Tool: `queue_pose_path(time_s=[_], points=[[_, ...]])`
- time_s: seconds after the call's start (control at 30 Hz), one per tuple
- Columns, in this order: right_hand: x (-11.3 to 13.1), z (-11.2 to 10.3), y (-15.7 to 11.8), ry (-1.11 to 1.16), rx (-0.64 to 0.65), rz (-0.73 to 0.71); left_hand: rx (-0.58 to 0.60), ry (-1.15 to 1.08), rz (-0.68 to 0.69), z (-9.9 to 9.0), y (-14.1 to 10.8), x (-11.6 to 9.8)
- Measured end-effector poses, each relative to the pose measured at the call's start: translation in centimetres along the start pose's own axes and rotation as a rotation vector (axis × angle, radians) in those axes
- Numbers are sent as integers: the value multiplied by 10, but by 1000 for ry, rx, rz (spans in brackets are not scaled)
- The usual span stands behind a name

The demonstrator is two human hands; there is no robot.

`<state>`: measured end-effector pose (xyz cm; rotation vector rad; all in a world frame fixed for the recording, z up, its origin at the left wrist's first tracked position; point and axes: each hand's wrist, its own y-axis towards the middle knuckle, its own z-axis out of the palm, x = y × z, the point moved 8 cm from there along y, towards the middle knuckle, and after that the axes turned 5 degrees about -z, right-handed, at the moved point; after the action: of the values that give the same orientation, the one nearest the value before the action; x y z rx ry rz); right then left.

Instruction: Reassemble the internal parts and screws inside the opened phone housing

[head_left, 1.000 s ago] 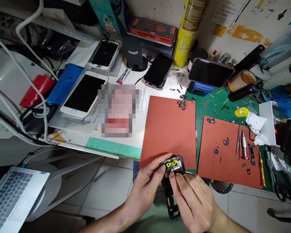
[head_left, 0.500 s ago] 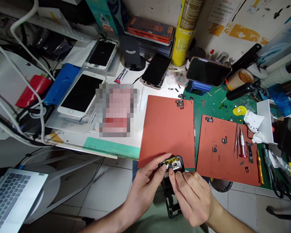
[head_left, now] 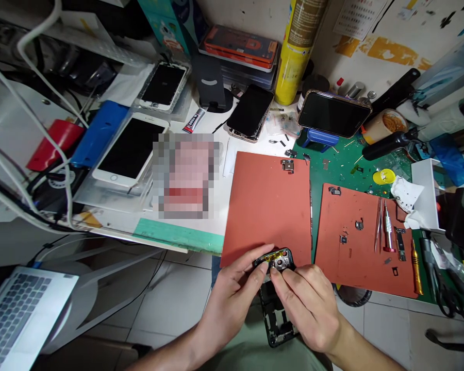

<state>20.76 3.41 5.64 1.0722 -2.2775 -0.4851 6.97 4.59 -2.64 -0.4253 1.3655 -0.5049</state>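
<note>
A black phone housing (head_left: 272, 330), opened up with its inside facing me, is held tilted over my lap at the near edge of the left red-brown mat (head_left: 268, 206). My left hand (head_left: 232, 288) grips its upper left side, thumb on the inner face and fingers behind. With thumb and forefinger together, my right hand (head_left: 309, 304) works at the top of the housing, beside a yellow strip and a silver camera bracket. Whatever small part the right fingertips may pinch is hidden. On the mat's far corner lies a small metal phone part (head_left: 288, 166).
On the right mat (head_left: 363, 268) lie tweezers (head_left: 378, 226), a screwdriver (head_left: 388, 226), a gold screwdriver (head_left: 416, 268) and several small phone parts. A phone on a blue stand (head_left: 334, 113) stands behind. At left are a white phone (head_left: 131, 149) and cables; a laptop (head_left: 27, 314) sits lower left.
My right hand has shifted slightly, its fingers flattening against the top of the housing, so more of the housing's lower part shows. My left hand keeps its grip.
</note>
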Motion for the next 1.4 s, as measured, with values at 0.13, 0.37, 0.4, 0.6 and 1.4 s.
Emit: queue_pose_path(time_s=[0.13,0.37,0.4,0.6,1.4], points=[[3,1,-2,-31,-29,-6,-12,21,11,0,1,-1],[4,3,-6,-51,-75,46,-30,58,24,-2,2,-2],[5,3,-6,-56,-76,46,-30,56,23,-2,2,-2],[14,0,2,-171,-62,-44,-25,32,13,-2,0,-5],[18,-5,7,-294,-102,-177,-23,39,27,-1,2,-6]])
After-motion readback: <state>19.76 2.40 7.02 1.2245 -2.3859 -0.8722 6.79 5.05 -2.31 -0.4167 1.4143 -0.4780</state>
